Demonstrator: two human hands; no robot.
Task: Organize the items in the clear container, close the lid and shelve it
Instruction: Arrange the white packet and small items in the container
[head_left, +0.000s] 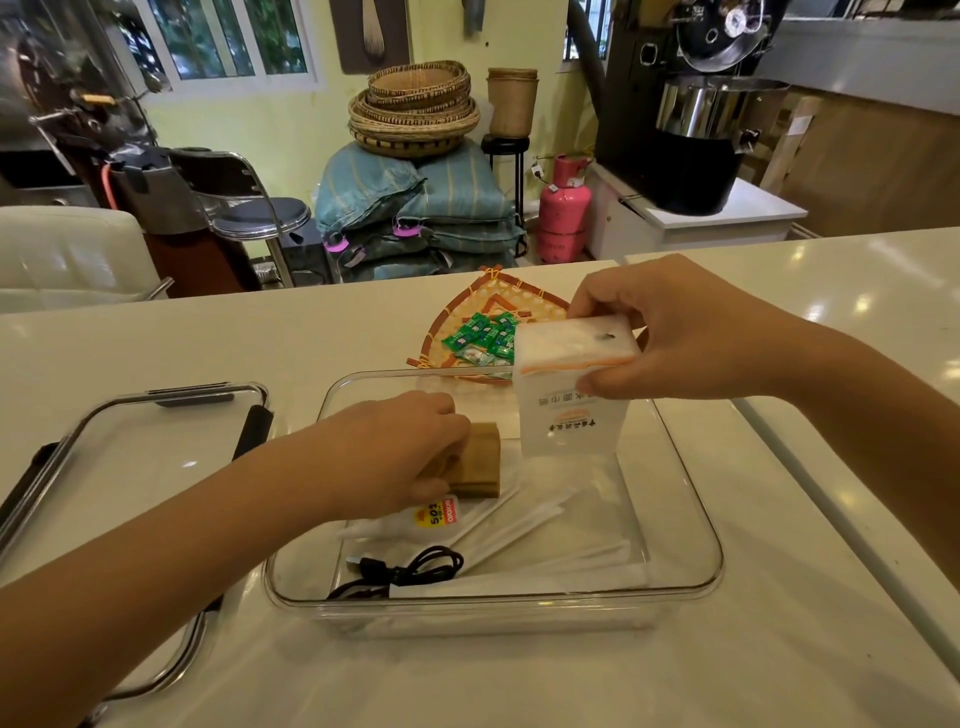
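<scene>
Clear container (696, 525): open on the counter (519, 686), lid (135, 457) lying flat to its left. Left hand (395, 452): inside the container, clamped on a brown block (480, 460) at the far left. Right hand (691, 332): above the far right side, pinching a white tissue pack (571, 384) that hangs long axis vertical. Bare floor lies directly below the pack; straws (524, 525), glue tube (415, 519) and black cable (410, 569) crowd the near left.

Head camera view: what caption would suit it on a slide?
Left hand grips brown block inside clear container; right hand lowers napkin pack.
</scene>
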